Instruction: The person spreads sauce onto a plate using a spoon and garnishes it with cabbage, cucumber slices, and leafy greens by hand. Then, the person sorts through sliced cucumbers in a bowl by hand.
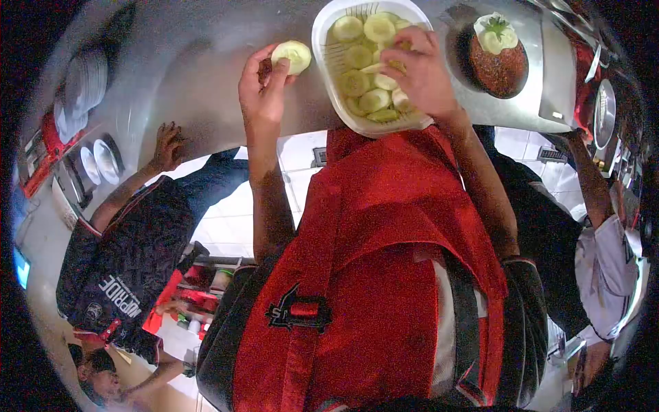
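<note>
Between the thumb and fingers of my left hand [264, 86] is a round, pale green cucumber slice [295, 56], held above the metal counter [199, 89]. A white oval container [320, 41] beside it holds several cucumber slices [374, 100]. My right hand [422, 75] reaches over the container's right part, fingers bent down among the slices; a thin slice edge shows at its fingertips. To the right, a dark plate bears a brown rounded food mound [495, 67] topped with a pale green garnish [496, 33].
At the left, a person in a dark shirt [130, 254] rests a hand [168, 145] on the counter edge. Another person in a white top [604, 275] stands at the right. Stacked plates [88, 82] are at the far left, a metal bowl [604, 113] far right.
</note>
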`<control>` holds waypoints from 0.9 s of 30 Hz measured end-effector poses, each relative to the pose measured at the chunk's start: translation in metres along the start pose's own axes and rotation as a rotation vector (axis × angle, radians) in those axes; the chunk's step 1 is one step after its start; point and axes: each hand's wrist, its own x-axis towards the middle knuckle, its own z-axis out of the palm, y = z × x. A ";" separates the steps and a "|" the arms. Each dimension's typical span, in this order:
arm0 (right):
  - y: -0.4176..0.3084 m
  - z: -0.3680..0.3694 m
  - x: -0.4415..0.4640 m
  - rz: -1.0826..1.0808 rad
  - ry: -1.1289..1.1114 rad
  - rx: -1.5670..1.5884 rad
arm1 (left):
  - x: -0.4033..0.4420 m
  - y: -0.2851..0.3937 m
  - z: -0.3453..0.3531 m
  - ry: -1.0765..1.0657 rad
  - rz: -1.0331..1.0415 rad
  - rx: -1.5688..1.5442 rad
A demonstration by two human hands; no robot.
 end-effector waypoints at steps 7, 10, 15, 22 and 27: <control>0.003 -0.022 -0.016 0.569 0.015 0.826 | -0.002 0.005 0.016 -0.055 -0.020 -0.059; 0.004 -0.022 -0.018 0.582 0.053 0.952 | -0.007 0.006 0.025 -0.161 0.013 0.002; -0.024 -0.018 -0.018 0.533 -0.061 0.863 | -0.039 0.024 0.058 -0.394 -0.021 -0.084; -0.027 0.001 0.007 0.420 -0.172 0.748 | -0.044 -0.014 0.028 -0.234 0.012 0.011; -0.033 0.026 0.059 0.054 -0.011 -0.328 | -0.037 -0.001 0.005 -0.078 -0.014 0.057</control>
